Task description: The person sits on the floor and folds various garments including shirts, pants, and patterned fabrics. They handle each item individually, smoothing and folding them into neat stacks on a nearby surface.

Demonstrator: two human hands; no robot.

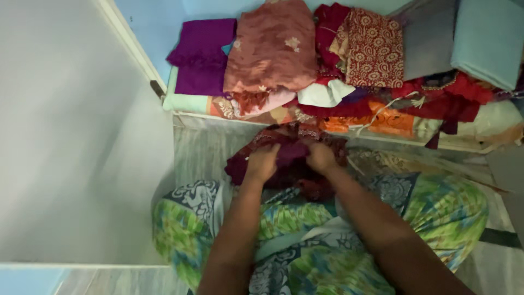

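A dark maroon patterned cloth (297, 166) lies bunched on my lap, over my green and blue printed garment (305, 240). My left hand (262, 163) grips its left part with closed fingers. My right hand (321, 157) grips its upper right part. The two hands are close together with the cloth gathered between them.
In front of me a low shelf (218, 119) holds piles of folded clothes: a purple piece (202, 54), a rust-pink one (270, 49), a red paisley one (375, 48), a light blue one (488, 38). A white door or wall (71, 136) stands at my left. Marble floor (199, 153) shows below the shelf.
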